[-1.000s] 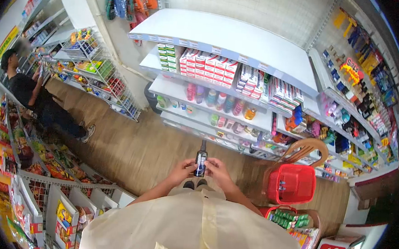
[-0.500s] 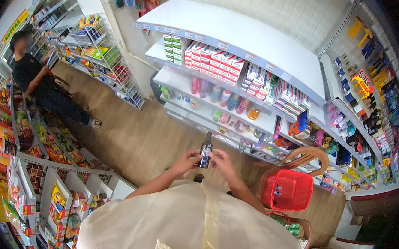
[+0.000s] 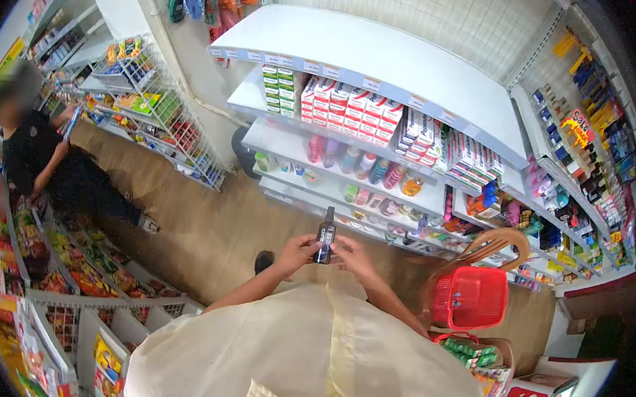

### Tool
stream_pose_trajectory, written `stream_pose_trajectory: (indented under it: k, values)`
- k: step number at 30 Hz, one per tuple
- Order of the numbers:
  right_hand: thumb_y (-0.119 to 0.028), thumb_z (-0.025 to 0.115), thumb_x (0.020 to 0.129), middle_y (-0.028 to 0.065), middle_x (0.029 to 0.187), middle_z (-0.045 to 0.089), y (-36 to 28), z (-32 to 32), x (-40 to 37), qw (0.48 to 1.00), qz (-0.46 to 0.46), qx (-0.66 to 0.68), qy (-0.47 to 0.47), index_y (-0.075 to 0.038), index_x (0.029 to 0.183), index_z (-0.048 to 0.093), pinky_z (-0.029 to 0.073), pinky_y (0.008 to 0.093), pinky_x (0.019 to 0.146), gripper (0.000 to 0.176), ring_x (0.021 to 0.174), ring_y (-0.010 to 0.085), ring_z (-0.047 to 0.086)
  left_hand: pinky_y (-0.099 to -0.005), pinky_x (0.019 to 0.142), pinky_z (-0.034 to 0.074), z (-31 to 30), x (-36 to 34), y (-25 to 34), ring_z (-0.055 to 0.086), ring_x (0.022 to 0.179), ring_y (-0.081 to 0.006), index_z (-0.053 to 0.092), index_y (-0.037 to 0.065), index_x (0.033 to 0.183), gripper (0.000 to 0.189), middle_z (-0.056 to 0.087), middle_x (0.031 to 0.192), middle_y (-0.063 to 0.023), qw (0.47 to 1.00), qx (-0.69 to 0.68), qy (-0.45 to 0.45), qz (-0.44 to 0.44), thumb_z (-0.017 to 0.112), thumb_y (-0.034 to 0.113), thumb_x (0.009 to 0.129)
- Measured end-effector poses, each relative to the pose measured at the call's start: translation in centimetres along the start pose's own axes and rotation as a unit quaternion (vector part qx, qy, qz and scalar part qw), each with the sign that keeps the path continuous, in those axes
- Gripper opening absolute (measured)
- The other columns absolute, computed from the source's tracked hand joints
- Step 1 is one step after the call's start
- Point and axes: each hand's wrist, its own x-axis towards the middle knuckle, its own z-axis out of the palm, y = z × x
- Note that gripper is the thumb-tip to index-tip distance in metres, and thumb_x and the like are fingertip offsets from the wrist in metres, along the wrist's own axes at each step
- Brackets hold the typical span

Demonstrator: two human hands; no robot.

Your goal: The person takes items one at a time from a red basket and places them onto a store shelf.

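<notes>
A small dark spray bottle [image 3: 326,236] with white lettering stands upright between my two hands, cap end pointing away from me. My left hand [image 3: 298,255] grips its left side. On the right side, the fingers of my right hand [image 3: 352,257] close on it too. The bottle is held in front of my chest, above the wooden floor [image 3: 210,265].
Ahead are white shelves [image 3: 388,45] with toothpaste boxes [image 3: 350,111] and bottles [image 3: 368,165]. A red basket [image 3: 471,298] rests on a wooden chair [image 3: 503,245] at right. Snack racks [image 3: 85,256] and a person in dark clothes [image 3: 55,158] are at left.
The bottle has turned slightly in my hands and both hands still hold it. The person at left appears closer, and one of my feet now shows farther forward on the floor.
</notes>
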Motion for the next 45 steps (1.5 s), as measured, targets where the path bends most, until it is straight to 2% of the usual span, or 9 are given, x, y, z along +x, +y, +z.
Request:
stream_pose_trajectory:
  k: [11,21,30,35,37,40,42,43,45]
  values:
    - [-0.022,0.059,0.082,0.0093,0.090,0.060,-1.7,11.6,9.1,0.999,-0.030,0.001,0.010,-0.009,0.126,0.041,0.047,0.0262,0.061,0.049,0.075,0.0156,0.060,-0.0264,0.064,0.049,-15.3,3.6,3.5,0.058,0.076,-0.0147,0.053,0.001,0.111,0.033,0.058,0.091,-0.0092,0.993,0.110,-0.016,0.035,0.058,0.015,0.082]
    - [-0.018,0.056,0.083,0.0081,0.089,0.060,1.2,18.1,15.8,0.995,-0.063,0.015,0.072,-0.009,0.128,0.038,0.046,0.0253,0.063,0.050,0.075,0.0130,0.057,-0.0286,0.065,0.049,-22.7,7.0,5.3,0.061,0.071,-0.0166,0.060,0.001,0.101,0.027,0.064,0.084,-0.0116,0.951,0.276,-0.032,0.136,0.062,0.009,0.075]
    - [-0.011,0.056,0.080,0.0088,0.089,0.060,-1.6,19.3,18.9,0.990,-0.034,-0.001,0.139,-0.007,0.119,0.043,0.043,0.0242,0.062,0.041,0.078,0.0128,0.055,-0.0301,0.063,0.048,-23.9,11.1,6.4,0.062,0.071,-0.0191,0.060,0.000,0.098,0.025,0.064,0.085,-0.0129,0.940,0.320,-0.030,0.117,0.061,0.008,0.075]
    - [0.001,0.054,0.074,0.0133,0.100,0.055,-2.7,17.5,24.0,0.971,-0.167,0.002,0.172,-0.001,0.117,0.041,0.047,0.0302,0.076,0.045,0.097,0.0215,0.055,-0.0300,0.062,0.048,-23.8,16.1,7.8,0.063,0.071,-0.0189,0.059,-0.001,0.097,0.024,0.064,0.087,-0.0135,0.920,0.359,-0.022,0.154,0.062,0.007,0.074]
    - [0.002,0.053,0.074,0.0137,0.102,0.054,-3.7,16.6,26.3,0.969,-0.165,-0.005,0.185,-0.001,0.118,0.039,0.046,0.0303,0.078,0.046,0.099,0.0217,0.054,-0.0300,0.061,0.048,-23.3,19.1,8.3,0.063,0.070,-0.0196,0.059,-0.001,0.095,0.023,0.063,0.088,-0.0136,0.894,0.327,0.035,0.304,0.063,0.007,0.073]
    - [0.004,0.049,0.074,0.0150,0.105,0.053,-3.3,15.3,31.0,0.951,-0.223,0.012,0.213,-0.001,0.120,0.036,0.046,0.0305,0.079,0.047,0.102,0.0221,0.053,-0.0302,0.061,0.048,-21.8,21.2,11.5,0.063,0.070,-0.0206,0.058,-0.002,0.096,0.025,0.063,0.088,-0.0138,0.911,0.342,0.057,0.225,0.063,0.004,0.072]
    - [0.005,0.048,0.074,0.0170,0.107,0.053,-3.5,14.2,33.6,0.945,-0.183,-0.015,0.270,-0.002,0.120,0.035,0.045,0.0297,0.082,0.048,0.101,0.0221,0.054,-0.0330,0.063,0.049,-22.0,24.1,11.0,0.063,0.074,-0.0268,0.058,0.002,0.097,0.026,0.063,0.082,-0.0152,0.889,0.391,0.073,0.227,0.061,0.002,0.071]
    - [0.005,0.048,0.074,0.0188,0.109,0.052,-3.7,14.0,34.9,0.925,-0.274,0.010,0.262,-0.001,0.121,0.034,0.044,0.0290,0.083,0.050,0.101,0.0227,0.054,-0.0334,0.063,0.049,-21.9,25.3,11.0,0.063,0.074,-0.0269,0.058,0.001,0.097,0.026,0.063,0.082,-0.0152,0.908,0.336,0.073,0.240,0.062,0.003,0.071]
    - [0.005,0.049,0.074,0.0186,0.109,0.053,-4.5,13.7,35.6,0.929,-0.251,0.020,0.270,-0.001,0.121,0.033,0.043,0.0289,0.084,0.051,0.102,0.0232,0.054,-0.0336,0.061,0.049,-22.2,27.9,10.1,0.063,0.073,-0.0282,0.059,0.000,0.093,0.023,0.063,0.080,-0.0161,0.921,0.258,0.073,0.282,0.064,0.004,0.071]
